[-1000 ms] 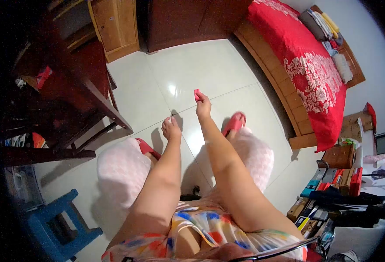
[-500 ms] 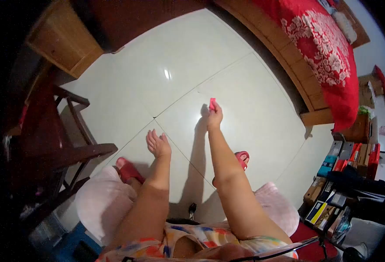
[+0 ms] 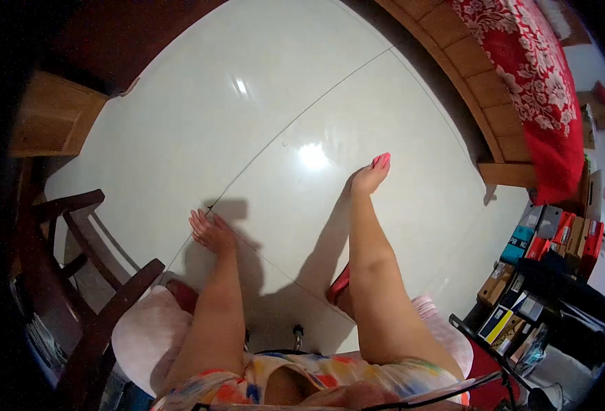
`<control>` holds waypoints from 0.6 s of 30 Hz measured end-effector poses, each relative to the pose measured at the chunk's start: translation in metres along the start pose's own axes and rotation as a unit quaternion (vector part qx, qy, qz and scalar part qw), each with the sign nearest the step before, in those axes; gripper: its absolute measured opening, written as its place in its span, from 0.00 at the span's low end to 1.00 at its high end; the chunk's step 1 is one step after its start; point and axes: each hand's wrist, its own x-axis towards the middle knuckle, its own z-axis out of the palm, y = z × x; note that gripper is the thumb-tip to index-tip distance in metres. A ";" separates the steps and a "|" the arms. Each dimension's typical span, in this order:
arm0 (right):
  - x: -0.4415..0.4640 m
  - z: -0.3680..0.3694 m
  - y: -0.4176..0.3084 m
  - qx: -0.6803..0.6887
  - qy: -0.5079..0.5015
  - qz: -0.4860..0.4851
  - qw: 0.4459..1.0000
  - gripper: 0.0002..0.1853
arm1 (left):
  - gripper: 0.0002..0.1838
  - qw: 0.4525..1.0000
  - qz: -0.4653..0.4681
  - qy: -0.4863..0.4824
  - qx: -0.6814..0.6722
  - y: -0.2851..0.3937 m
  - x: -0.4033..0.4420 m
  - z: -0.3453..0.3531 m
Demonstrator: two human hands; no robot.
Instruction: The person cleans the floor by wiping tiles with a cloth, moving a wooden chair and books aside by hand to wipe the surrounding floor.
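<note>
My right hand (image 3: 369,179) is stretched forward low over the pale tiled floor (image 3: 302,205), its fingers closed around a small pink object (image 3: 381,162) that pokes out at the fingertips. What exactly the pink object is cannot be made out. To the left, my left hand (image 3: 212,231) hangs above a tile joint with its fingers spread and nothing in them. Both hands are well apart and cast shadows on the tiles.
A dark wooden chair (image 3: 114,298) stands at the left, with a wooden cabinet (image 3: 59,113) beyond it. At the upper right is a bed with a red flowered cover (image 3: 552,137). Stacked boxes (image 3: 498,322) line the lower right. Red slippers (image 3: 340,286) are on my feet.
My right hand has moved rightward with the pink object. My left hand has gone left, and its fingers have spread. The view has tilted further down to the floor.
</note>
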 end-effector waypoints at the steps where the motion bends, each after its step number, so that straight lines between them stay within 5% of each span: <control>1: -0.001 0.007 -0.002 0.038 0.009 0.036 0.999 0.19 | 0.27 1.000 0.013 0.018 -0.002 0.000 0.000 0.003; 4: 0.006 0.028 0.003 -0.180 -0.046 -0.124 0.975 0.19 | 0.27 0.999 -0.006 -0.035 0.021 0.008 0.004 -0.014; 7: 0.023 0.058 0.008 -0.355 -0.058 -0.288 0.888 0.19 | 0.27 0.998 -0.018 -0.052 0.023 0.007 0.004 -0.012; 11: 0.029 0.102 0.002 -0.329 -0.133 -0.326 0.876 0.20 | 0.27 1.000 0.003 -0.023 -0.001 0.012 0.004 -0.019; 14: 0.025 0.132 0.001 -0.310 -0.177 -0.344 0.868 0.21 | 0.28 0.993 -0.047 -0.108 0.007 0.008 0.010 -0.020; 18: 0.002 0.171 -0.011 -0.275 -0.224 -0.370 0.859 0.20 | 0.29 0.998 -0.010 -0.062 0.009 -0.003 0.001 -0.006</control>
